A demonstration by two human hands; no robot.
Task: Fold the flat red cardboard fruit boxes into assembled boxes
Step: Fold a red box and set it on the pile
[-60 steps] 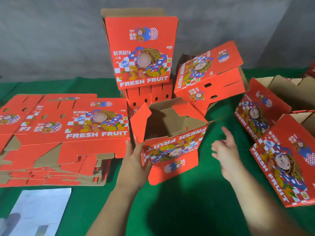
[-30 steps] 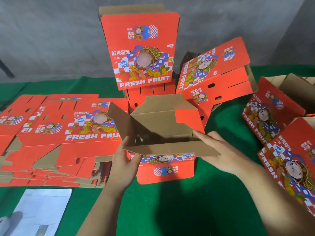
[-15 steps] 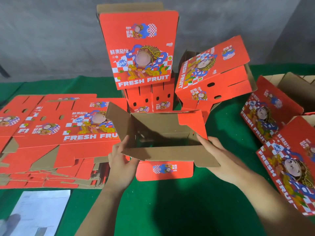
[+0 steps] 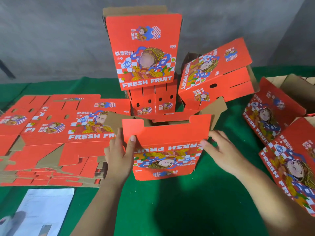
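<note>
The half-folded box (image 4: 167, 150) is gripped at its side edges by the left hand (image 4: 119, 155) and right hand (image 4: 219, 150), fingers curled; bare green cloth (image 4: 170, 206) lies beneath. Four assembled boxes (image 4: 144, 51) and one flat stack (image 4: 51, 138) are counted nearby.

Held box (image 4: 167, 155), front panel between both hands: "FRESH FRUIT", upside down
Upright box (image 4: 144, 53) beyond the grip: "FRESH FRUIT", "666", "GOOD LUCK"
Tilted box (image 4: 213, 72) beyond the right hand: "FRESH FRUIT", sideways
Flat stack (image 4: 71, 126) beside the left hand: "FRESH FR", rest hidden; "666"
</note>
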